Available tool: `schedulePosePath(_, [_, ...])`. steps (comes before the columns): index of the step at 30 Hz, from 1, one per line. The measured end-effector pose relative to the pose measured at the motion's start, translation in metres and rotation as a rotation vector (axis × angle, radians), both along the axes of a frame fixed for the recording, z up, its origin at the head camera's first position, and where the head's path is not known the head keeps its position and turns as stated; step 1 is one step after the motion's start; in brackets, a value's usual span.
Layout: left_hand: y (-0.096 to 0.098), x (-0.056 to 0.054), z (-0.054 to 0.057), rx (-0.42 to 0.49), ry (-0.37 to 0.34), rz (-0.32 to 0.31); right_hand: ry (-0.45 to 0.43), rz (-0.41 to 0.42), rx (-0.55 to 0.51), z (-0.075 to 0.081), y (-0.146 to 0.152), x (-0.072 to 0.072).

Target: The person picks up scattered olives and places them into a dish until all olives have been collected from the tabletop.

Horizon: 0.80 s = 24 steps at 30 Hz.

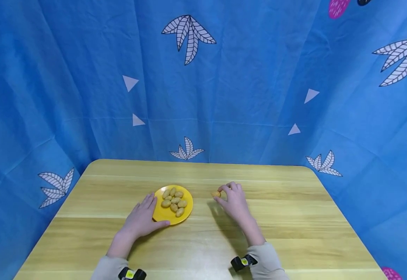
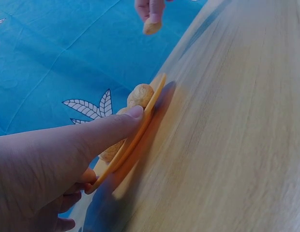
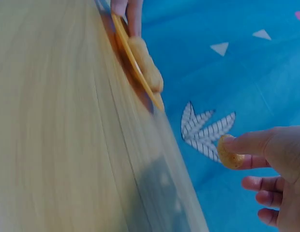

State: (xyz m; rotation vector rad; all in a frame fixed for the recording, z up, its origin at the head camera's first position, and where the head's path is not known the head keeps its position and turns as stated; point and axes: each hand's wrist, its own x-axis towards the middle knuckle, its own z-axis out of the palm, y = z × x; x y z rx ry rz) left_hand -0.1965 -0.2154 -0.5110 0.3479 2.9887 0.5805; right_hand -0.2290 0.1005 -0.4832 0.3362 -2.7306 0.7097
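Note:
A round yellow plate [image 1: 188,212] lies on the table with several small tan potatoes [image 1: 175,200] bunched on it. My left hand [image 1: 139,218] holds the plate at its left side, fingers along the far left rim and thumb at the near rim. In the left wrist view the thumb [image 2: 135,112] lies on the rim beside the potatoes. To the right of the plate, my right hand [image 1: 236,204] pinches one small potato [image 3: 230,152] between thumb and index finger, raised over the table. The other right fingers are loosely bent below it.
The light wood table [image 1: 294,221] has rounded far corners. A blue curtain [image 1: 245,93] with white leaf and triangle prints hangs behind it and along both sides. Each sleeve carries a small black device [image 1: 243,261] at the wrist.

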Motion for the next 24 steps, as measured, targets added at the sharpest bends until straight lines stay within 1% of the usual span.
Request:
schedulePosePath(7, [-0.003,0.001,0.000,0.008,0.006,0.000,-0.003,0.064,0.008,0.003,-0.032,0.002])
schedulePosePath(14, [-0.002,-0.002,0.000,-0.004,0.004,-0.002,0.005,0.116,0.022,0.005,-0.055,0.005])
schedulePosePath(20, [-0.001,-0.002,-0.001,-0.003,0.010,-0.006,0.010,0.168,0.025,0.004,-0.076,0.009])
schedulePosePath(24, [-0.001,-0.003,-0.001,-0.001,0.010,-0.006,0.006,0.181,0.046,0.002,-0.089,0.010])
